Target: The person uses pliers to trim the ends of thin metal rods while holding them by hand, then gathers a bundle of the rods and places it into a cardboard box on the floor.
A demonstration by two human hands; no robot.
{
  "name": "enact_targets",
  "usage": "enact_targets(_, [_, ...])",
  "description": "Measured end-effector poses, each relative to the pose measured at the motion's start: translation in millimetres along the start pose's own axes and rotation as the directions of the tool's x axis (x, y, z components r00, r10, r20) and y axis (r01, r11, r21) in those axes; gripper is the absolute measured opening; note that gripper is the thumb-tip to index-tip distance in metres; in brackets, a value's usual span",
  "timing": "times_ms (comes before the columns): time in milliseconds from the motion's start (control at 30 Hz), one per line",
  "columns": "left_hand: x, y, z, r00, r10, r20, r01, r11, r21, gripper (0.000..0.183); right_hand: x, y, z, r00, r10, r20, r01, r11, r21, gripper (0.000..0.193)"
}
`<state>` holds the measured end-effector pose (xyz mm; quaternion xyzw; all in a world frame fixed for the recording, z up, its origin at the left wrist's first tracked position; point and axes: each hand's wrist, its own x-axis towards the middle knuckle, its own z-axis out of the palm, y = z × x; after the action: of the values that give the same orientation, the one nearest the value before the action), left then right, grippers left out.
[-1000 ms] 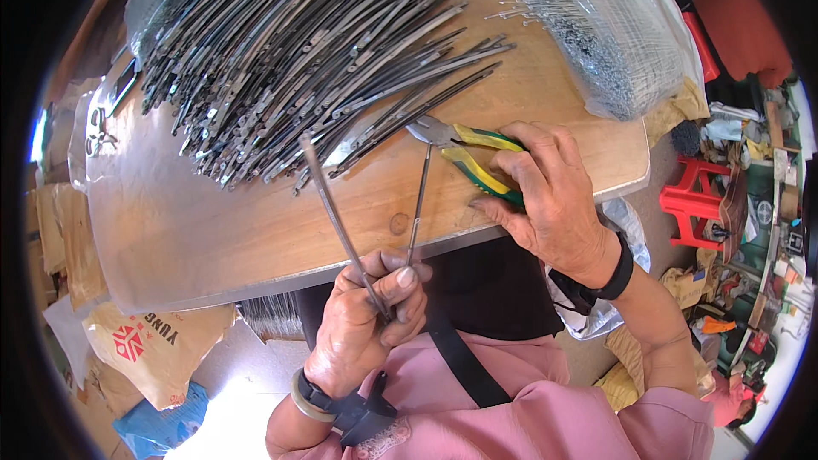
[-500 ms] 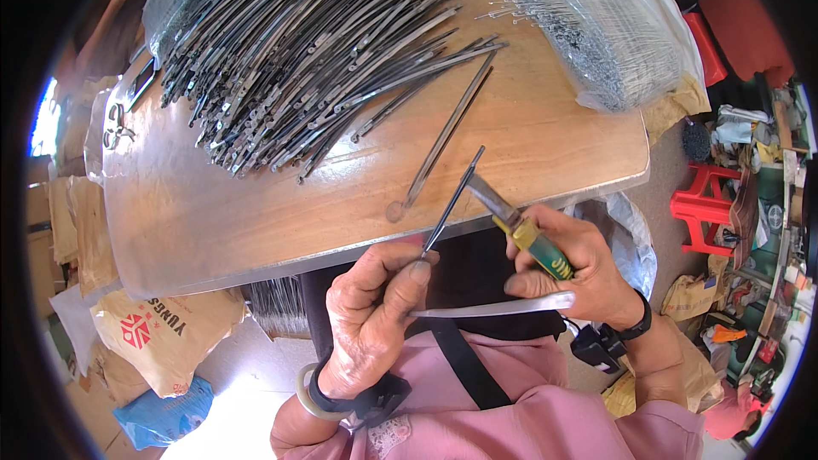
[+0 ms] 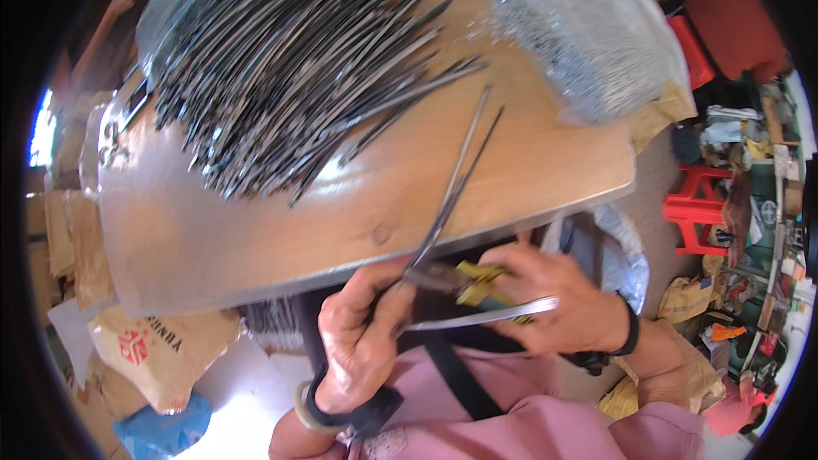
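Observation:
Thin metal strips (image 3: 438, 226) rise from my left hand (image 3: 362, 324), whose thumb and fingers are closed on them; they fan apart toward the table. A pale, flat strip (image 3: 481, 314) also reaches from this hand toward the right, in front of my right hand. In my right hand (image 3: 567, 298) is a pair of pliers (image 3: 481, 284) with yellow and green handles, partly blurred. Its metal jaws lie right by my left fingertips, against the strips' lower part. Whether the jaws grip a strip cannot be made out.
A large pile of dark metal strips (image 3: 290, 68) covers the table's (image 3: 213, 247) far left. Clear plastic bags of thin wire pieces (image 3: 588, 43) lie at far right. A red stool (image 3: 699, 209) stands right, a paper sack (image 3: 162, 349) lower left.
The pliers have moved down and left, from the held strip's upper end to my left fingertips. A strip from the table now extends from my left hand. The view has shifted slightly.

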<state>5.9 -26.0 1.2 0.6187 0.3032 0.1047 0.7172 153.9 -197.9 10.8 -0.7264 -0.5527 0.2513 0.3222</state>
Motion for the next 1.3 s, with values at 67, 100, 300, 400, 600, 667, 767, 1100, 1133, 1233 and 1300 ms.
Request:
enact_targets(67, [0, -1, 1, 0.998, 0.011, -0.066, -0.007, 0.999, 0.048, 0.011, 4, 4, 10, 0.997, -0.079, -0.01, 0.078, 0.995, -0.066, 0.029])
enact_targets(100, [-3, -4, -3, 0.996, 0.015, -0.087, -0.011, 0.999, 0.047, 0.01, 8, 5, 14, 0.995, -0.1, 0.017, 0.101, 0.992, -0.077, 0.03])
enact_targets(300, [5, 6, -37, 0.987, -0.066, -0.147, 0.06, 0.997, -0.045, 0.006, 45, -3, 5, 0.982, -0.172, 0.082, 0.179, 0.979, -0.097, 0.033])
enact_targets(400, [5, 0, -85, 0.947, 0.222, -0.233, -0.113, 0.906, 0.407, 0.012, 51, 1, -15, 0.986, -0.158, 0.058, 0.163, 0.981, -0.105, 0.037])
enact_targets(600, [47, 8, -143, 0.628, 0.766, -0.135, -0.109, 0.258, 0.96, 0.025, 99, 56, -106, 0.932, -0.25, -0.263, -0.001, 0.722, -0.692, 0.03])
enact_targets(667, [29, 18, -95, 0.883, 0.464, 0.065, -0.322, 0.501, 0.803, 0.04, 109, 84, -116, 0.943, -0.304, -0.137, 0.041, 0.513, -0.858, 0.022])
enact_targets(767, [42, 18, -13, 0.869, 0.38, 0.316, -0.477, 0.481, 0.735, 0.045, 117, 74, -106, 0.891, -0.395, -0.225, 0.058, 0.588, -0.807, 0.016])
enact_targets(1100, [62, -3, 11, 0.822, 0.456, 0.343, -0.524, 0.366, 0.769, 0.015, 101, 77, -113, 0.885, -0.382, -0.267, -0.007, 0.562, -0.827, 0.019])
enact_targets(1133, [63, -3, 13, 0.817, 0.471, 0.332, -0.52, 0.354, 0.777, 0.014, 103, 72, -112, 0.861, -0.41, -0.301, 0.002, 0.596, -0.803, 0.019])
enact_targets(1233, [65, -9, 14, 0.817, 0.483, 0.315, -0.51, 0.35, 0.785, 0.012, 103, 45, -107, 0.793, -0.371, -0.483, 0.03, 0.815, -0.578, 0.016])
enact_targets(1300, [67, -9, 10, 0.821, 0.48, 0.31, -0.506, 0.358, 0.784, 0.009, 92, 26, -115, 0.749, -0.312, -0.585, 0.01, 0.888, -0.46, 0.012])
